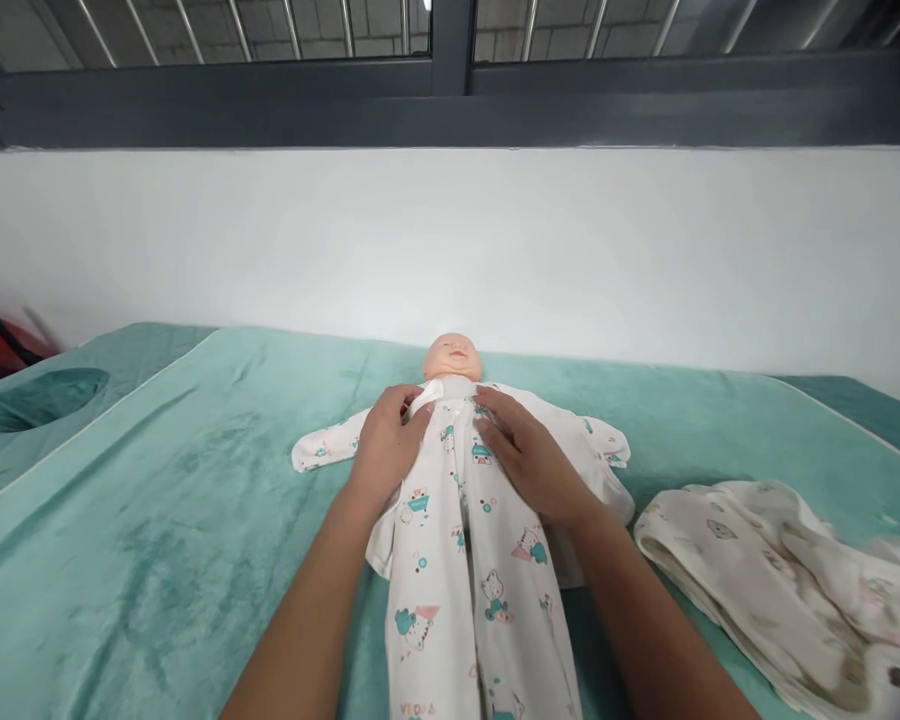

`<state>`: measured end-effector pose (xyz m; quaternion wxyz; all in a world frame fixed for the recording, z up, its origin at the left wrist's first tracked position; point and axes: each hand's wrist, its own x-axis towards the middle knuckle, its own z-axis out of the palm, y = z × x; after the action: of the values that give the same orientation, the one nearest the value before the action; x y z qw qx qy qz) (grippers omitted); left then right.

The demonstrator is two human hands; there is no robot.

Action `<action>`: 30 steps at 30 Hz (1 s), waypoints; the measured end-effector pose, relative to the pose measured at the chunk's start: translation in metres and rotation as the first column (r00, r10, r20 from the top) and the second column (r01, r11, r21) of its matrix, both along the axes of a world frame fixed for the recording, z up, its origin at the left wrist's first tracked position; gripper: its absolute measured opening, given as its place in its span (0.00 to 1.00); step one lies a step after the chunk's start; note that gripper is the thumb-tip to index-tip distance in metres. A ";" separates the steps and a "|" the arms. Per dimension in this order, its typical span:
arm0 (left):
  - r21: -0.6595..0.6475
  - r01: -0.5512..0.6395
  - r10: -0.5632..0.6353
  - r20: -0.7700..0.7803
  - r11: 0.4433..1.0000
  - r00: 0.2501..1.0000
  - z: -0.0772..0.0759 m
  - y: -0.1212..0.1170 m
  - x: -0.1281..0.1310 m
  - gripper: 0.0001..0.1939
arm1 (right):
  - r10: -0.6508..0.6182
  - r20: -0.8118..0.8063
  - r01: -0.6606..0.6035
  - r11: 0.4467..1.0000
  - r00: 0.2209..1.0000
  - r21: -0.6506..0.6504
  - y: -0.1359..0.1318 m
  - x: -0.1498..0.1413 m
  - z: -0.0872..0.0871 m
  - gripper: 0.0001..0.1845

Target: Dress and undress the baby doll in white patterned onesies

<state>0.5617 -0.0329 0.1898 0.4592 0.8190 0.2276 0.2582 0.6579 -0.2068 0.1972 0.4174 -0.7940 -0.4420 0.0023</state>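
Head view: left hand (390, 440) and right hand (534, 455) pinch trousers (424, 565) atop a shirted doll (454, 358).

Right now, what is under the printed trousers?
Part of a white top lies under the printed trousers, its sleeves showing at both sides. The doll's head shows beyond them; the doll's body is covered, so whether legs lie beneath cannot be seen.
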 end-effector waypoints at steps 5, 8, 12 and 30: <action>0.009 -0.101 0.101 0.018 0.995 0.995 0.004 0.021 -0.005 0.11 | -0.017 -0.220 0.016 1.000 0.975 -0.010 -0.002 0.004 -0.008 0.30; 0.074 -0.326 0.331 -0.071 0.943 0.941 0.008 0.043 -0.016 0.12 | -0.066 -0.181 0.058 0.997 0.981 -0.050 -0.008 0.019 -0.017 0.33; 0.243 -0.390 0.442 -0.222 0.888 0.869 0.002 0.061 -0.024 0.13 | -0.181 0.050 0.185 0.978 0.982 -0.101 -0.011 0.038 -0.035 0.30; 0.053 0.000 0.001 -0.003 0.999 1.000 -0.015 0.015 0.010 0.18 | -0.270 0.194 0.285 0.957 0.943 -0.055 -0.006 0.044 -0.043 0.26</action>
<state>0.5713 -0.0176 0.1745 0.4368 0.8312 0.2215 0.2631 0.7016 -0.2128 0.1539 0.3378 -0.8615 -0.3621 -0.1121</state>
